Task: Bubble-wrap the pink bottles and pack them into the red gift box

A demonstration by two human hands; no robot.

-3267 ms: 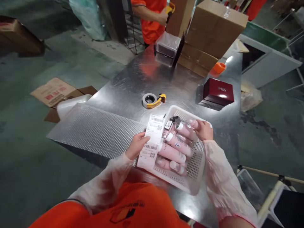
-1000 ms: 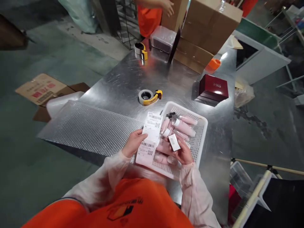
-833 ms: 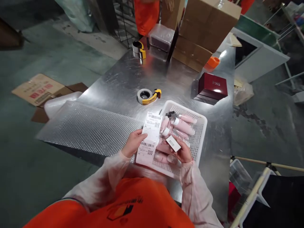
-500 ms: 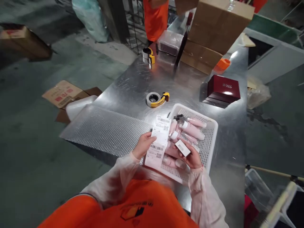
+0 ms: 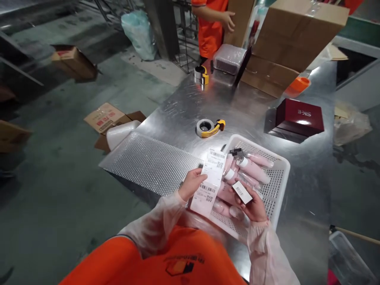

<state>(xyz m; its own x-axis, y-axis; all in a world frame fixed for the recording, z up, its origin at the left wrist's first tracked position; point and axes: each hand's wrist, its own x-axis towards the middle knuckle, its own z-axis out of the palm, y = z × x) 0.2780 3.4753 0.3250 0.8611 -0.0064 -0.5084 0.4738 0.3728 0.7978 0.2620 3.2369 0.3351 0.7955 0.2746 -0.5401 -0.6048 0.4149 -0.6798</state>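
My left hand (image 5: 192,183) pinches a long white printed slip with barcodes (image 5: 210,180) at the left rim of a white perforated basket (image 5: 279,186). My right hand (image 5: 252,204) is closed on a small white boxed item with a barcode (image 5: 242,192), held over the basket's near part. Several pink tubes (image 5: 252,168) with white caps lie in the basket, with a small black item (image 5: 236,151) at its far corner. The basket rests on a shiny metal table (image 5: 237,107).
A sheet of bubble wrap (image 5: 148,162) hangs over the table's left edge. A tape dispenser (image 5: 208,127) lies beyond the basket, a second one (image 5: 201,74) farther back. A dark red box (image 5: 298,116), an orange roll (image 5: 298,84), stacked cartons (image 5: 293,35) and a person in orange (image 5: 212,23) are at the far end.
My right hand left the basket's far side and came near with a small white boxed item, tilting it. The left hand kept the slip. The view shifted left.
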